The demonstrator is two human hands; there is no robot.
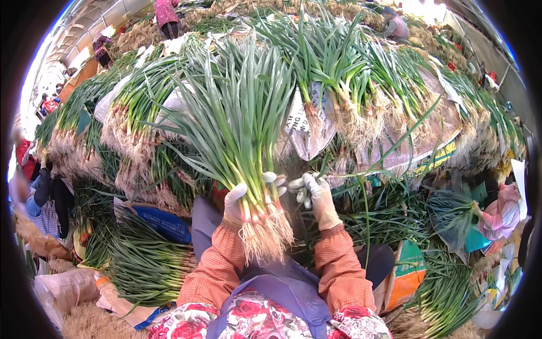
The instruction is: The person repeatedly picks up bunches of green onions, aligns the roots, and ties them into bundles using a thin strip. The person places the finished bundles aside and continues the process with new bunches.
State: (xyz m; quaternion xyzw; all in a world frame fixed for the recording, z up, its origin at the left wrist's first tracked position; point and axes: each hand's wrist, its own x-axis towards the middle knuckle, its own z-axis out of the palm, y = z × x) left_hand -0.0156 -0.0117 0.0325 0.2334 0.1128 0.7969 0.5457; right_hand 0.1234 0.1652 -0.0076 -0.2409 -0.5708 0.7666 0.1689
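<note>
A bunch of green onions [250, 140] stands in front of me, its long green leaves pointing away and its pale, stringy roots hanging towards me. My left hand [237, 201], in a whitish glove, is closed around the stems just above the roots. To the right of the bunch is my right hand [316, 193], also gloved, with its fingers bent around a long thin green leaf or stalk that runs up to the right and down beside my sleeve. The fingertips of that hand are partly blurred.
Heaps of green onions with roots [360, 110] lie ahead on woven sacks [307, 127]. More bundles lie at left [148, 258] and right [449, 288], beside a blue sack [163, 222] and an orange-green sack [408, 271]. People sit at both sides; others are farther back.
</note>
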